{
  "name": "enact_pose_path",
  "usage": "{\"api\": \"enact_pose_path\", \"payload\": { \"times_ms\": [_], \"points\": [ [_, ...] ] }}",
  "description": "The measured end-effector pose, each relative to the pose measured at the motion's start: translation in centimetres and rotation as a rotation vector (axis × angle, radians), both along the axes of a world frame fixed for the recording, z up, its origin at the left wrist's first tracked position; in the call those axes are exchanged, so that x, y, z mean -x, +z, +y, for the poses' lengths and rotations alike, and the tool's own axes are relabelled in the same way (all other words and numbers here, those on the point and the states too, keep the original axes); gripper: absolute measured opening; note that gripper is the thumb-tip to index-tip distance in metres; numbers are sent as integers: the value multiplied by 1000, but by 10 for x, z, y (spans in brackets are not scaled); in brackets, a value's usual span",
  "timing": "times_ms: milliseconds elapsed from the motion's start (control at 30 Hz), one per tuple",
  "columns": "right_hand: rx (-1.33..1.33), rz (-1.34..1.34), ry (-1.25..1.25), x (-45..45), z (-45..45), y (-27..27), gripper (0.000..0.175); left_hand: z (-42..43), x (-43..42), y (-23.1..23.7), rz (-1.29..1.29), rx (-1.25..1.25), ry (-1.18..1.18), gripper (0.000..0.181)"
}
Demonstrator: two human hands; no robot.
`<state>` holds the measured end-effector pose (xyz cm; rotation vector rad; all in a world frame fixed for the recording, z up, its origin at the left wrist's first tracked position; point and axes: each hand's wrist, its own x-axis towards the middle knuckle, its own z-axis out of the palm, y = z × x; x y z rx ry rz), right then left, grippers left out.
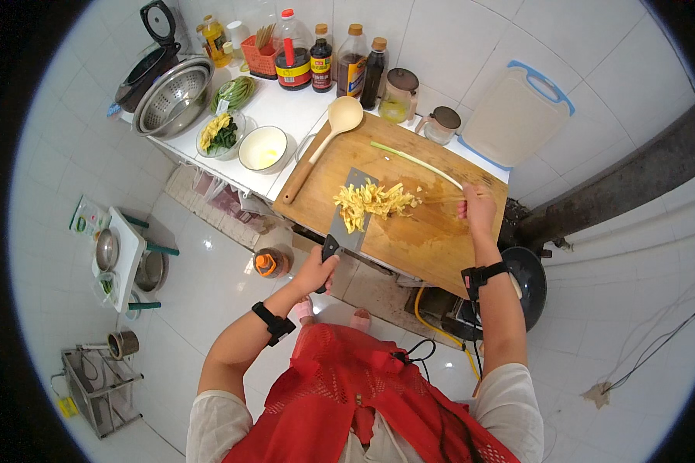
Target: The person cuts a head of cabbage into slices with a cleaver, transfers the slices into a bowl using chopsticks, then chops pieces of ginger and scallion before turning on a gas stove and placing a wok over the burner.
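Note:
My left hand [317, 269] grips the black handle of a cleaver [354, 179], its grey blade lying flat along the left part of the wooden cutting board [417, 249]. A heap of chopped yellow strips [376, 202], apparently cooked egg, covers part of the blade and spreads onto the board. Over the board's right side, my right hand [478, 208] is closed around thin wooden chopsticks [443, 199], which point at the heap and blend into the wood. One scallion stalk [417, 161] runs diagonally behind the heap, its near end beside my right fingers.
A ladle [324, 147] rests along the board's left edge. Left of it stand a white bowl [263, 149] and a bowl of greens and yellow strips [220, 135]. Sauce bottles [321, 61] line the wall. A black wok [524, 289] sits below right; a jug [271, 263] stands on the floor.

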<state>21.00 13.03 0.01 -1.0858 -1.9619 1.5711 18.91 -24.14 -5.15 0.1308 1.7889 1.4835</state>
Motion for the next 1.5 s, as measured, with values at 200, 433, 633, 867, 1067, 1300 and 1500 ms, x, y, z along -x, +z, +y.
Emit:
{"api": "enact_pose_path", "payload": {
  "times_ms": [200,433,633,867,1067,1300,1500],
  "points": [
    [119,63,-38,-3,-13,-22,19,-1,5,0,34,-2,-36,28],
    [178,145,51,15,-66,-30,21,-1,6,6,35,12,-26,28],
    [166,188,77,24,-106,-15,22,-3,6,-1,28,15,-39,29],
    [16,175,134,34,-125,-1,22,-4,5,-1,-23,-63,12,28],
    [16,246,185,40,-130,29,20,-5,7,21,-130,-152,53,21],
    [-59,240,221,69,-135,65,23,-17,21,59,-203,-246,54,20],
    [-38,228,309,117,-197,134,21,-72,58,109,-205,-255,174,19]
  ]
}}
